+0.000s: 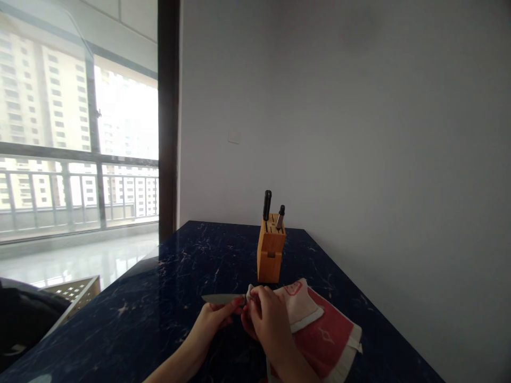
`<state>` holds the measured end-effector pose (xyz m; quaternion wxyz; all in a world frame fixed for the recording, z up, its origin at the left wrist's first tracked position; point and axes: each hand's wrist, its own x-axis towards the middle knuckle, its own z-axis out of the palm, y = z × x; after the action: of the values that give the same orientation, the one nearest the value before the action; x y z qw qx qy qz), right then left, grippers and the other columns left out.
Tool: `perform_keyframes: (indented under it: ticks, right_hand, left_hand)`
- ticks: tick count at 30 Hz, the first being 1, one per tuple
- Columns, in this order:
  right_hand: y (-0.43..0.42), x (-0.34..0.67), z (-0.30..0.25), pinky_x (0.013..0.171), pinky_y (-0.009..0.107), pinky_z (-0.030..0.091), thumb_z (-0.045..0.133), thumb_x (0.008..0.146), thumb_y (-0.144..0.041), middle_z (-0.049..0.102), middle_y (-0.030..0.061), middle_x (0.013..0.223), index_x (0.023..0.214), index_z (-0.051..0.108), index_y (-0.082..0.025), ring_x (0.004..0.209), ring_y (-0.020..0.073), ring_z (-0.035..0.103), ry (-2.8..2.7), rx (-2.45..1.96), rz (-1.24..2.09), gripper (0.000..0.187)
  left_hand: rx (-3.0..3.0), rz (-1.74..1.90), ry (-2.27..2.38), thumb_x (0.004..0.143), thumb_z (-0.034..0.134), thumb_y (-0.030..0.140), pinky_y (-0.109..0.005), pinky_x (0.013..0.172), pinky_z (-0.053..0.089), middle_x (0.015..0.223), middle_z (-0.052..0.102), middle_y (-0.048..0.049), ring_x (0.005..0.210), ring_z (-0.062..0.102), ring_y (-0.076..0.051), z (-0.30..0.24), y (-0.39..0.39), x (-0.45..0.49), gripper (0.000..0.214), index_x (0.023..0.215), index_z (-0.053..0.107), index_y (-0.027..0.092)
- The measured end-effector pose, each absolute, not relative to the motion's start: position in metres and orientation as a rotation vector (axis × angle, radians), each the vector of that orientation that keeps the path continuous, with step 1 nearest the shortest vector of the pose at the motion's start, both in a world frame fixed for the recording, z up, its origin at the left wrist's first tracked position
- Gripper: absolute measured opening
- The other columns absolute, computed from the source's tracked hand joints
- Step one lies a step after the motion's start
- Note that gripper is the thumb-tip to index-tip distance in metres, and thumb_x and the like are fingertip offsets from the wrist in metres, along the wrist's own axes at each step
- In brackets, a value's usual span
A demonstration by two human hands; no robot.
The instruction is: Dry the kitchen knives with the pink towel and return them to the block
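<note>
My left hand (211, 324) is clenched on a knife (221, 299) at low center, blade pointing left, well apart from the table's left edge; my right hand (271, 319) pinches a corner of the red towel (325, 332) at the blade's base; the towel lies near the right edge of the dark marble table (223, 255); the wooden knife block (271, 250) stands just ahead, near the far edge.

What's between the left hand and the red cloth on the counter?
In the head view, the right hand lies between the left hand and the red cloth.
</note>
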<state>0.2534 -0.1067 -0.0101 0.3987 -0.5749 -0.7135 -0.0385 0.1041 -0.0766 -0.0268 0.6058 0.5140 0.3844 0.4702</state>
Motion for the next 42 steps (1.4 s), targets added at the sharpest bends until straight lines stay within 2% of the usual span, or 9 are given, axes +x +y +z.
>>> perform_keyframes:
  ticks: [7,14,19,34,39,42]
  right_hand:
    - [-0.1063,0.2595,-0.0094,0.072,0.027,0.036,0.042,0.077,-0.009,0.06,0.0012,0.08,0.082,0.054,-0.021,0.077,0.0158,0.056,-1.799,-1.439,-0.093,0.017]
    - [-0.1043,0.2599,-0.0073,0.075,0.029,0.035,0.042,0.076,-0.008,0.06,0.0029,0.081,0.081,0.054,-0.02,0.079,0.0172,0.056,-1.727,-1.529,-0.115,0.018]
    - [-0.1053,0.2549,-0.0102,0.073,0.028,0.036,0.042,0.078,-0.01,0.059,0.0019,0.081,0.083,0.053,-0.021,0.079,0.0166,0.055,-1.798,-1.44,-0.096,0.016]
    - [-0.108,0.2555,-0.0077,0.072,0.028,0.038,0.044,0.075,-0.008,0.059,0.0017,0.079,0.08,0.053,-0.02,0.077,0.0164,0.054,-1.77,-1.45,-0.062,0.015]
    - [-0.1087,0.2556,-0.0087,0.071,0.027,0.039,0.043,0.077,-0.011,0.059,0.0021,0.081,0.082,0.053,-0.021,0.079,0.0165,0.054,-1.798,-1.4,-0.011,0.015]
    - [-0.1096,0.2545,-0.0101,0.072,0.028,0.039,0.042,0.078,-0.011,0.058,0.0019,0.082,0.082,0.053,-0.021,0.08,0.0165,0.054,-1.817,-1.379,0.018,0.015]
  left_hand:
    - [1.176,1.107,0.949,0.063,0.068,0.042,-0.019,0.048,0.031,0.061,0.068,-0.0027,0.048,0.044,-0.008,-0.0219,-0.0811,0.1052,0.032,0.078,0.073,0.014]
    - [1.162,1.111,0.937,0.062,0.069,0.042,-0.02,0.053,0.036,0.072,0.07,-0.0047,0.053,0.05,-0.01,-0.0203,-0.0805,0.105,0.032,0.08,0.072,0.015]
    - [1.218,1.084,0.935,0.063,0.068,0.043,-0.019,0.049,0.033,0.068,0.07,-0.0042,0.049,0.045,-0.008,-0.0229,-0.0777,0.1048,0.034,0.083,0.072,0.015]
    - [1.19,1.114,0.921,0.063,0.068,0.042,-0.019,0.049,0.032,0.069,0.069,-0.0039,0.049,0.044,-0.008,-0.0243,-0.0783,0.1058,0.031,0.079,0.073,0.015]
    - [1.195,1.083,0.968,0.06,0.069,0.045,-0.019,0.047,0.032,0.058,0.066,-0.0029,0.047,0.043,-0.008,-0.0223,-0.0787,0.1049,0.034,0.074,0.073,0.014]
    - [1.177,1.077,0.941,0.061,0.069,0.045,-0.018,0.049,0.033,0.063,0.067,-0.0037,0.048,0.044,-0.007,-0.0243,-0.0773,0.1039,0.033,0.074,0.073,0.015]
